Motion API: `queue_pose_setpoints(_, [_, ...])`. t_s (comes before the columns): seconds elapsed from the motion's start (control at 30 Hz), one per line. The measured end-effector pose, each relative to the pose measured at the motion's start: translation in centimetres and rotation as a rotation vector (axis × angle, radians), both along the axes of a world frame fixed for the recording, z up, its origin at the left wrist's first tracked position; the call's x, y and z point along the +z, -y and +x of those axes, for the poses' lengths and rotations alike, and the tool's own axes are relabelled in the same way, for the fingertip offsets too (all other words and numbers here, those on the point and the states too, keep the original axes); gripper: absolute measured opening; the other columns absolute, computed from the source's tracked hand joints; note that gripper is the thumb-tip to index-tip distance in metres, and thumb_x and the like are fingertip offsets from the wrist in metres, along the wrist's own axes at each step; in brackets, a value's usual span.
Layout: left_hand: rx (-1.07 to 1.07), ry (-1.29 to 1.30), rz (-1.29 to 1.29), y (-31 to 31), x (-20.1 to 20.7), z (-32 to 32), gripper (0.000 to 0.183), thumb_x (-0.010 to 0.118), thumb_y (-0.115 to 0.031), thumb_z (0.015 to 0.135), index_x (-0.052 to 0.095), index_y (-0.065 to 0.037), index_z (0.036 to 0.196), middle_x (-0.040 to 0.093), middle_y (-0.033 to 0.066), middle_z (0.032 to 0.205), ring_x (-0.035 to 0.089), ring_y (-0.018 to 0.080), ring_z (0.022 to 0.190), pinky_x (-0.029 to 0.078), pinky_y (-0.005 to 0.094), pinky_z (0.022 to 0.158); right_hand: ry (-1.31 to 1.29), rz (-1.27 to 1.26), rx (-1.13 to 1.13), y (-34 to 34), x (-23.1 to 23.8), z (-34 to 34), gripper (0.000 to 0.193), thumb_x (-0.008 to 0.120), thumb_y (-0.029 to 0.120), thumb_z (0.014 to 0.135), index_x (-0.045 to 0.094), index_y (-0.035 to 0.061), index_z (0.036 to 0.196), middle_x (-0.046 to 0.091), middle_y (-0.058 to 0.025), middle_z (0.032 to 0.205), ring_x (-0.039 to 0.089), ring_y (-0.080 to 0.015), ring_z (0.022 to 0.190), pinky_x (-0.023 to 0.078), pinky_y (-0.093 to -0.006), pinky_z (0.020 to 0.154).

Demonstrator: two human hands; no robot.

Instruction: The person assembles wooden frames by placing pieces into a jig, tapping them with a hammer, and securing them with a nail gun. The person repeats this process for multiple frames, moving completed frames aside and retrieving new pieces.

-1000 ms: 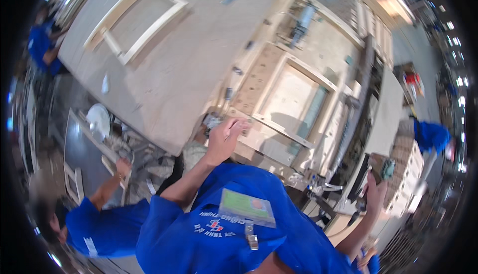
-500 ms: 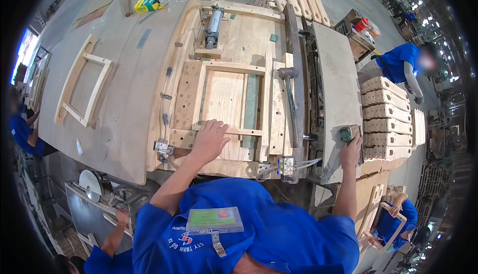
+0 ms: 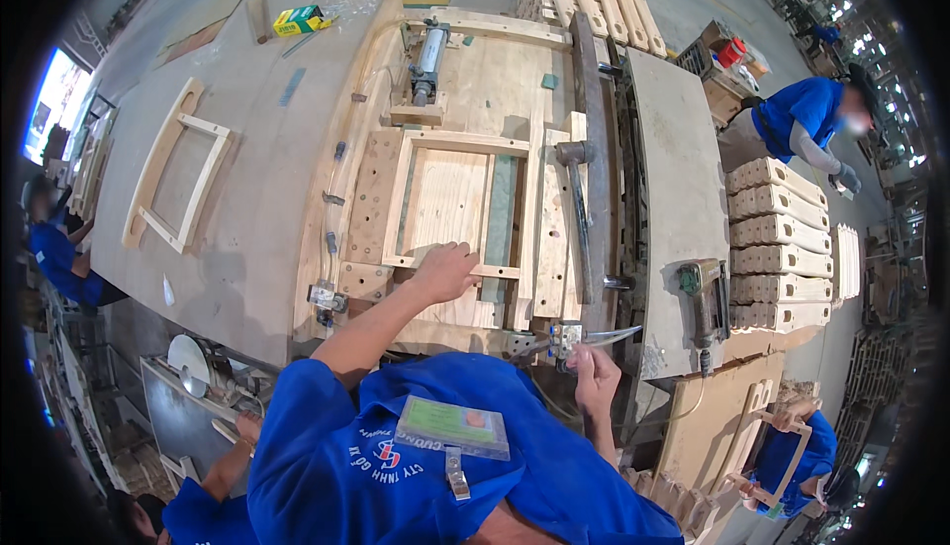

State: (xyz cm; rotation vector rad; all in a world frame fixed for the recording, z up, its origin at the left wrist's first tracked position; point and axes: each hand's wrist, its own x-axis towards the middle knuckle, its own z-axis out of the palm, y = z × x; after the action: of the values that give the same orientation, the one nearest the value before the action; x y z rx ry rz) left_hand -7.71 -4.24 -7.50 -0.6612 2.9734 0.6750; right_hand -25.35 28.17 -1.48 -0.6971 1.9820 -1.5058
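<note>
A rectangular wooden frame (image 3: 460,137) lies in a wooden clamping jig (image 3: 368,194). My left hand (image 3: 447,273) is closed over the frame's near rail, fingers curled across it. At the jig's near right corner is a metal air valve (image 3: 566,339) with tubes. My right hand (image 3: 597,377) is at its right side, the fingertips pinched at the valve. A nail gun (image 3: 707,299) with a hose lies on the grey side board to the right. A hammer (image 3: 577,208) rests on the jig's right rail.
An air cylinder (image 3: 428,65) is mounted at the jig's far end. Another wooden frame (image 3: 203,184) and a yellow-green box (image 3: 300,20) lie on the left table. Stacked wooden pieces (image 3: 782,238) stand on the right. Co-workers in blue are on both sides.
My right hand has let go of the nail gun, leaving it on the side board, and moved left to the air valve. My left hand has shifted right along the near rail.
</note>
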Motion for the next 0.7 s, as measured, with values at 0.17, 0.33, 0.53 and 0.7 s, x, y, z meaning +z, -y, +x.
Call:
queue_pose_setpoints(0.17, [-0.003, 0.007, 0.007, 0.0, 0.2, -0.1, 0.032, 0.075, -0.035, 0.095, 0.068, -0.008, 0.112, 0.066, 0.0146, 0.109, 0.067, 0.0353, 0.108, 0.054, 0.0495, 0.091, -0.273, 0.166, 0.005, -1.1, 0.8, 0.9, 0.025, 0.073, 0.027, 0.101, 0.079, 0.0026, 0.100, 0.076, -0.0091, 0.079, 0.070, -0.0207, 0.074, 0.049, -0.0364, 0.083])
queue_pose_setpoints(0.33, [-0.040, -0.028, 0.009, 0.1, 0.1, 0.3, 0.030, 0.075, -0.033, 0.096, 0.067, -0.008, 0.111, 0.066, 0.0139, 0.110, 0.067, 0.0342, 0.109, 0.056, 0.0498, 0.091, -0.459, 0.205, 0.111, 0.3, 2.5, 0.6, 0.024, 0.074, 0.025, 0.101, 0.079, 0.0019, 0.100, 0.076, -0.0101, 0.081, 0.070, -0.0208, 0.073, 0.050, -0.0363, 0.081])
queue_pose_setpoints(0.53, [-0.057, -0.080, 0.051, 0.9, 0.6, 0.0, 0.031, 0.072, -0.037, 0.098, 0.065, -0.008, 0.108, 0.066, 0.0141, 0.107, 0.067, 0.0355, 0.106, 0.054, 0.0502, 0.090, -0.407, 0.115, 0.028, 3.7, 4.6, -1.1, 0.020, 0.070, 0.015, 0.104, 0.076, -0.0038, 0.103, 0.073, -0.0116, 0.081, 0.069, -0.0165, 0.073, 0.054, -0.0319, 0.068])
queue_pose_setpoints(0.7, [0.005, -0.221, 0.126, 2.1, 6.5, -1.6, 0.038, 0.072, -0.042, 0.097, 0.064, -0.006, 0.108, 0.067, 0.0160, 0.102, 0.068, 0.0381, 0.100, 0.055, 0.0517, 0.085, -0.286, -0.036, -0.055, 7.0, 6.0, -3.3, 0.018, 0.066, 0.011, 0.106, 0.074, -0.0051, 0.108, 0.073, -0.0082, 0.085, 0.067, -0.0116, 0.074, 0.054, -0.0281, 0.067])
